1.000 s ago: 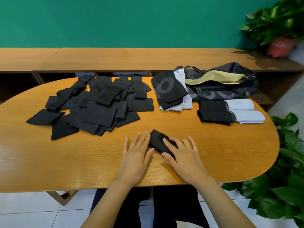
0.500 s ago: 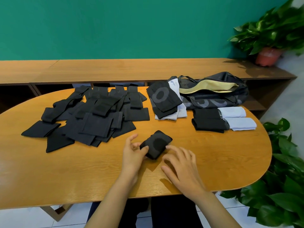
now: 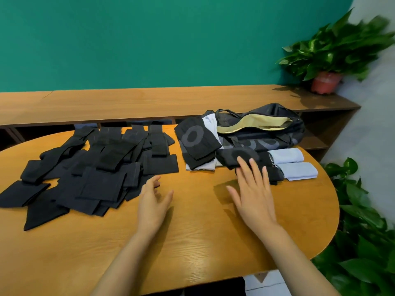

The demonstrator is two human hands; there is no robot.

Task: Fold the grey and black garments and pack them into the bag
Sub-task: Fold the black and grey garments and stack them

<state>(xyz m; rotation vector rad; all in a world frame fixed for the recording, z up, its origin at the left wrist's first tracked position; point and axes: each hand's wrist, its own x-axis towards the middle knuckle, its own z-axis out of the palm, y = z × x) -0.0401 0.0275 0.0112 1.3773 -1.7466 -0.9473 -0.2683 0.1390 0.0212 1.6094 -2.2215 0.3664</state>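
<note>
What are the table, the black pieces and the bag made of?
The table looks like wood or a wood-look veneer, with a glossy finish: grain lines and light glare show. The black pieces seem a soft, matte knit fabric; they lie limp and folded. The bag looks like woven synthetic cloth with a pale lining, though that is a guess.
</note>
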